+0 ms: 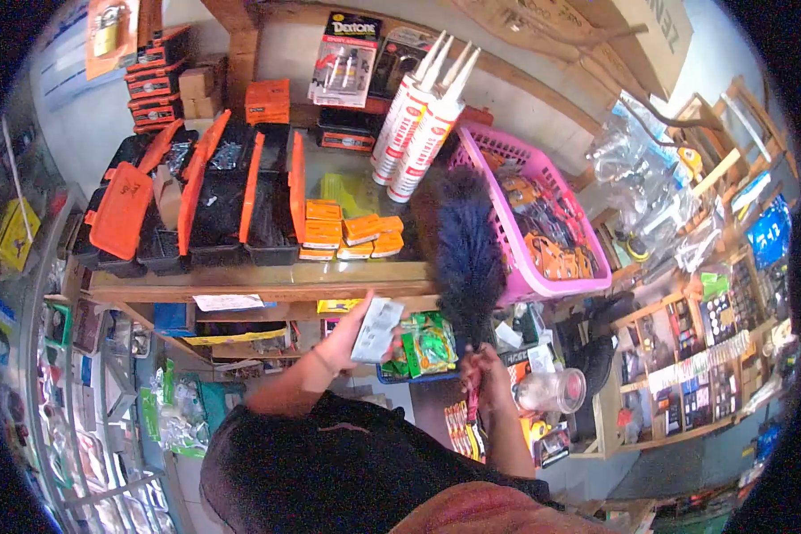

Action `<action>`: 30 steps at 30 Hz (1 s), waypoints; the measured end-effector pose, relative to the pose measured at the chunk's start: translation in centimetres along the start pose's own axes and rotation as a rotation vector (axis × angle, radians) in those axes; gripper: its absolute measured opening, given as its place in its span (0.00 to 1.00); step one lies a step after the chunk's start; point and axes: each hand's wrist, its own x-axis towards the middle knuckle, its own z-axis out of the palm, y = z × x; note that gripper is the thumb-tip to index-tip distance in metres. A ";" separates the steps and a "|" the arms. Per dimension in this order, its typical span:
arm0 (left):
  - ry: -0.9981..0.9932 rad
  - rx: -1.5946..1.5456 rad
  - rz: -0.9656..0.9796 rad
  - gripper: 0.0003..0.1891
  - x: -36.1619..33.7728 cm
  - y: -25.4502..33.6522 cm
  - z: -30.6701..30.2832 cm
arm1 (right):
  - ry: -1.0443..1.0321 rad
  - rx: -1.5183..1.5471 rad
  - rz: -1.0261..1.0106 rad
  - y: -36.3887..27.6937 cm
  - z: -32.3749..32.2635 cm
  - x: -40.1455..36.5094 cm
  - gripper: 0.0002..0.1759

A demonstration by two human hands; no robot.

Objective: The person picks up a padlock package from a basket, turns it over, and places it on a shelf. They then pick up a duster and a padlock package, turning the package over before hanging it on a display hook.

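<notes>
My left hand point(340, 343) is raised in front of the wooden shelf's edge point(267, 291) and holds a small grey-white packet point(376, 329). My right hand point(486, 374) grips the handle of a dark blue feather duster point(467, 254), which stands upright. Its feathers reach up between the small orange boxes point(347, 233) and the pink plastic basket point(516, 258). Three white sealant tubes point(423, 125) lean at the back, just above the duster's tip.
Black cases with orange lids point(196, 191) stand open on the shelf's left. Green packets point(423, 343) and a clear jar point(552, 390) lie below the shelf. Racks of packaged goods point(712, 356) stand to the right, a glass display case point(89, 418) to the left.
</notes>
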 end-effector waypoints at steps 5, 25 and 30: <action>0.149 0.080 0.014 0.28 -6.3 -2.9 -7.2 | -0.080 -0.289 -0.197 -2.9 2.4 3.8 0.22; 0.542 0.657 0.734 0.15 -15.0 -1.5 -2.5 | 0.296 -1.969 -0.588 -9.2 9.2 6.8 0.29; 0.684 0.760 0.993 0.15 -17.0 1.5 -0.4 | 0.291 -1.987 -0.791 -11.2 14.9 2.9 0.26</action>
